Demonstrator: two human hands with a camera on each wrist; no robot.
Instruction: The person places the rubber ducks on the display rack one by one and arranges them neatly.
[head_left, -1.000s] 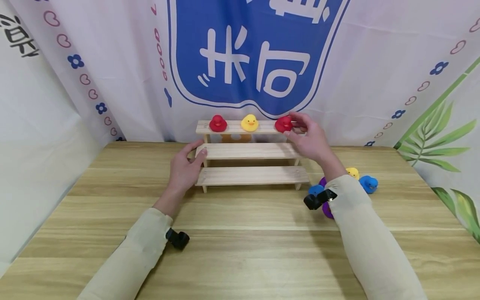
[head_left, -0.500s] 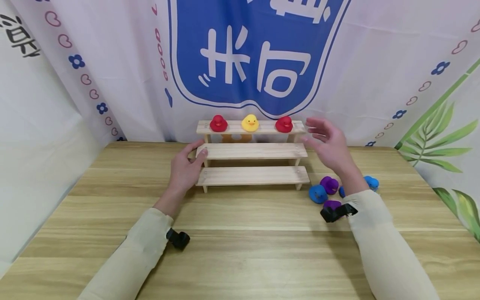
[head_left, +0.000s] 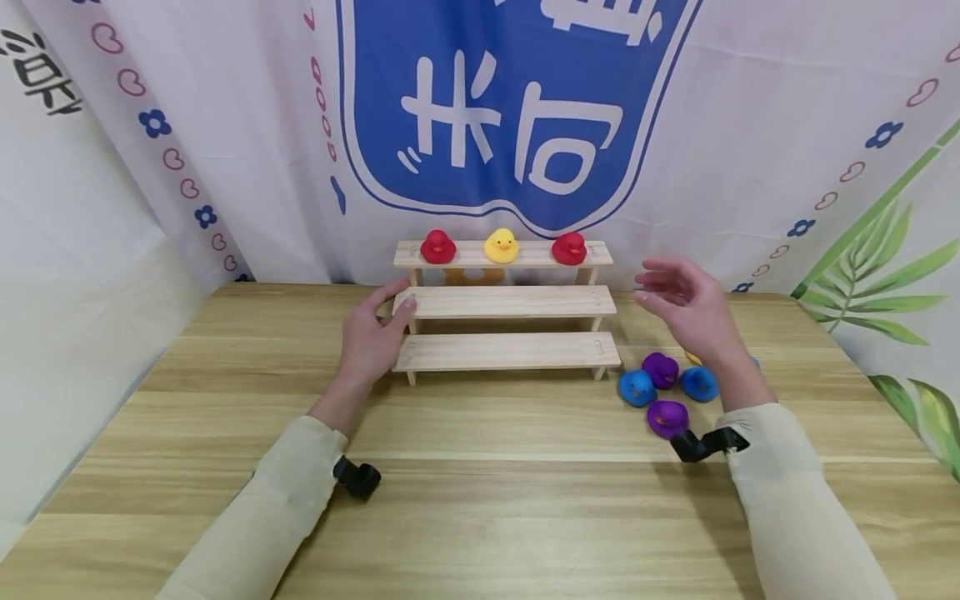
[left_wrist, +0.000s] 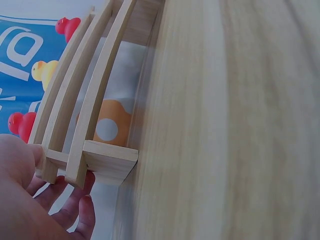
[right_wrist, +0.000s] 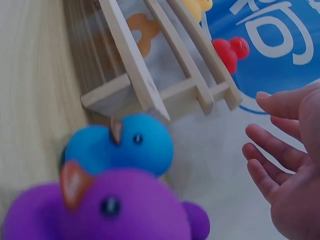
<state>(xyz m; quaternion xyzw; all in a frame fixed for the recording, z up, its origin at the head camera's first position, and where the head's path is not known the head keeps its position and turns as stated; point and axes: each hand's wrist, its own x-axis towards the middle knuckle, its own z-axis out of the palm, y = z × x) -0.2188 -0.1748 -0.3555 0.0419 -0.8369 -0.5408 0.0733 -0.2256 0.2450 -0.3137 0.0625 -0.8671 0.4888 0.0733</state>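
Note:
A three-tier wooden shelf (head_left: 504, 352) stands on the table against the backdrop. My left hand (head_left: 371, 333) grips its left end, thumb over the middle tier; in the left wrist view the fingers (left_wrist: 75, 210) curl round the ends of the boards. On the top tier sit a red rubber duck (head_left: 437, 247), a yellow rubber duck (head_left: 501, 246) and another red rubber duck (head_left: 569, 248). To the right of the shelf my right hand (head_left: 693, 312) hovers in the air, its fingers loosely bent and holding nothing.
Right of the shelf lie several more rubber ducks: a blue duck (head_left: 637, 388), a purple duck (head_left: 667, 418), another purple duck (head_left: 661, 370) and another blue duck (head_left: 699, 383). My right forearm partly hides others. A printed cloth (head_left: 285, 167) hangs behind the table (head_left: 480, 500).
My right hand has let go of the right-hand red rubber duck and moved right and a little down, away from the shelf. The left hand has stayed on the shelf.

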